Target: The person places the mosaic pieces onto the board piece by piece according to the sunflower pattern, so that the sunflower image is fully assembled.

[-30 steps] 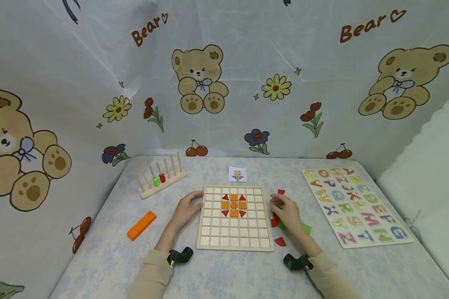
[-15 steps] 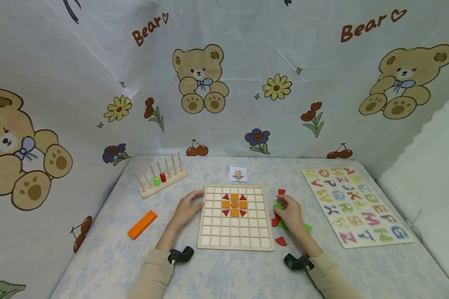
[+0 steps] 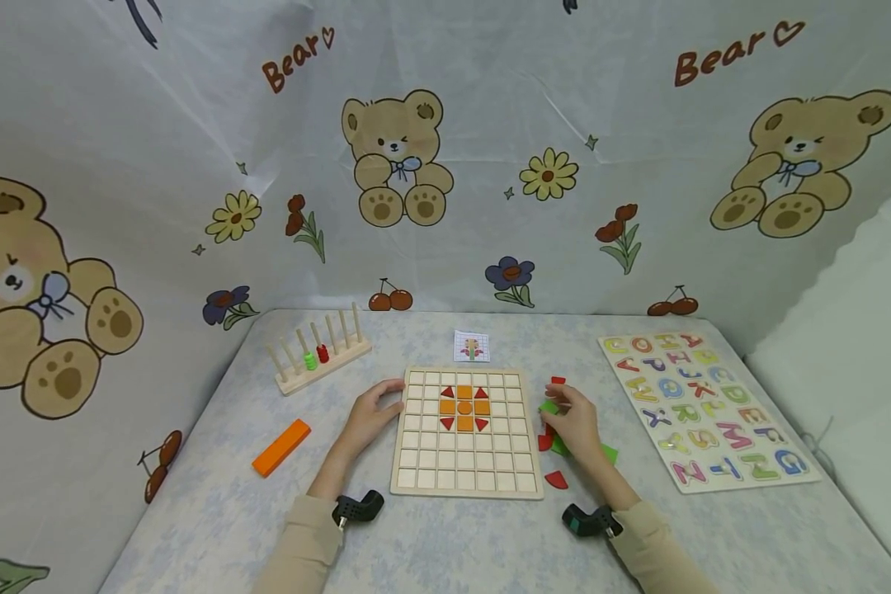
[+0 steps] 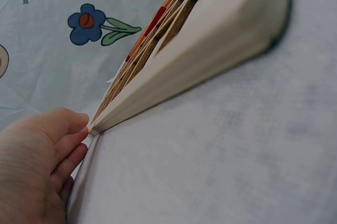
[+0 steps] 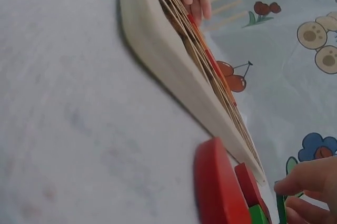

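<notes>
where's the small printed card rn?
In the head view, the card lies on the table, just beyond the far edge of the wooden grid board, right of the peg rack.

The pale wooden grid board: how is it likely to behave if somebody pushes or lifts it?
The pale wooden grid board is probably stiff: its rim looks thick and straight. Lying flat, it likely slides rather than tips. Tilted, its flat orange and red pieces might fall out.

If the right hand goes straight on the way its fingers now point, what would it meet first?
Most likely the right edge of the wooden board, just beyond the green piece that the right hand pinches; the hand's height is unclear, so it might pass above.
</notes>
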Action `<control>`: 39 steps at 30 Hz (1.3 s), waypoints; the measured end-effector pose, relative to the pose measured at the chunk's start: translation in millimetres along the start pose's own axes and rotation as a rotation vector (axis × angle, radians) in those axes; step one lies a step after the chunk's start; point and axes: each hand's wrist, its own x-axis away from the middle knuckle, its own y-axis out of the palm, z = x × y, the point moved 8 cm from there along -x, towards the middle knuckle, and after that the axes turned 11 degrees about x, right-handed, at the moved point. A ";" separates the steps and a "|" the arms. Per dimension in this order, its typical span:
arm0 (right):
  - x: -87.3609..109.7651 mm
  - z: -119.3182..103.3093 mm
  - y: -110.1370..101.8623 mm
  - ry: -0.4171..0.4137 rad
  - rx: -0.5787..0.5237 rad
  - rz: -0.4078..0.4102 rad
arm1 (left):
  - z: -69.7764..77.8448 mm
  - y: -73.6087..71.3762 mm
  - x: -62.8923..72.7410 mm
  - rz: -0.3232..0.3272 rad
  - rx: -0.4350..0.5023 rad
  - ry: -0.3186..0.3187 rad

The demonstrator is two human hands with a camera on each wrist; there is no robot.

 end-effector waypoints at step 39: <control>56.1 -138.0 56.4 -0.339 -0.249 -0.422 | 1.8 0.0 0.6 0.008 0.002 -0.006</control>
